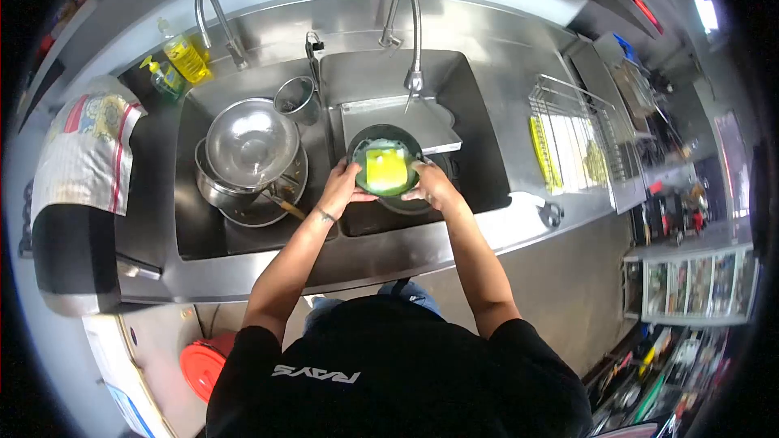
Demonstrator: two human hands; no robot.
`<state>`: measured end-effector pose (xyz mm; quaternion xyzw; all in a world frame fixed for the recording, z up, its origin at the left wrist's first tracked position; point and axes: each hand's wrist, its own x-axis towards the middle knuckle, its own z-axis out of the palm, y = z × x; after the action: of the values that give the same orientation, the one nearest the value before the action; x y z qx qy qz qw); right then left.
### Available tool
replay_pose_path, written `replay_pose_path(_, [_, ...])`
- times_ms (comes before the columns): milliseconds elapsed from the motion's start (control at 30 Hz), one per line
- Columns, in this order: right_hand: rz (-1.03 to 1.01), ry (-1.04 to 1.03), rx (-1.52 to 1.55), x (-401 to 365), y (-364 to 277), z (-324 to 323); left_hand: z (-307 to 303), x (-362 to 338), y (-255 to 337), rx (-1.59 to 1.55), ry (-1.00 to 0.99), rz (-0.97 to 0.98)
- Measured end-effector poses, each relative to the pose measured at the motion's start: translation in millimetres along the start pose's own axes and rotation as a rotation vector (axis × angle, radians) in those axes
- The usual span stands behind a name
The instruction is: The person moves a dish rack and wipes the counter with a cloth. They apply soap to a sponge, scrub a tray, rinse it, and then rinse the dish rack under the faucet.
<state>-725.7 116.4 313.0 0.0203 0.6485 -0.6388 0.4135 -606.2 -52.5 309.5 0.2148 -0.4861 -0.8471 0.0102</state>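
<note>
Over the right sink basin, my left hand and my right hand grip a dark green bowl from opposite sides. Inside the bowl lies a bright yellow sponge with some whitish suds around it. Behind the bowl, a flat metal tray rests in the right basin. Above that tray hangs the spout of the right faucet, with what looks like a thin stream of water below it. Another round vessel sits partly hidden beneath the bowl.
The left basin holds a metal bowl, a pot, a pan and a clear cup. Soap bottles stand at the back left. A wire rack and a white-bladed, dark-handled tool are on the right counter.
</note>
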Motion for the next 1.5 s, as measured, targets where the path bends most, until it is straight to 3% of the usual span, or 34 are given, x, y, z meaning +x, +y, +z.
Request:
replay_pose_path(133, [-0.097,-0.091,0.111,56,-15,-42,31,51,-11,0.045,0.12,0.08])
replay_pose_path(233, [-0.048,-0.003,0.109,93,-22,-54,37,54,-22,0.167,0.37,0.128])
replay_pose_path(333, [-0.047,-0.109,0.228,123,-24,-64,31,15,-41,0.398,0.417,0.119])
replay_pose_path(400, [-0.051,-0.045,0.226,126,-28,-63,24,-16,-63,0.529,0.432,0.25])
replay_pose_path(433, [-0.042,-0.054,0.228,128,-28,-63,26,-33,-65,0.624,0.475,0.164])
replay_pose_path(467, [-0.064,-0.058,0.229,130,-28,-63,22,-44,-75,0.649,0.511,0.207])
replay_pose_path(667, [-0.075,-0.053,0.121,120,-38,-54,15,-67,-115,0.566,0.627,0.248])
replay_pose_path(767, [-0.074,-0.108,0.165,126,-31,-59,15,-62,-116,0.303,0.669,0.238])
replay_pose_path(867, [-0.09,-0.166,0.148,126,-34,-56,17,-61,-109,0.375,0.69,0.177])
replay_pose_path(1500, [-0.08,-0.073,0.196,135,-31,-63,13,-59,-112,0.407,0.722,0.194])
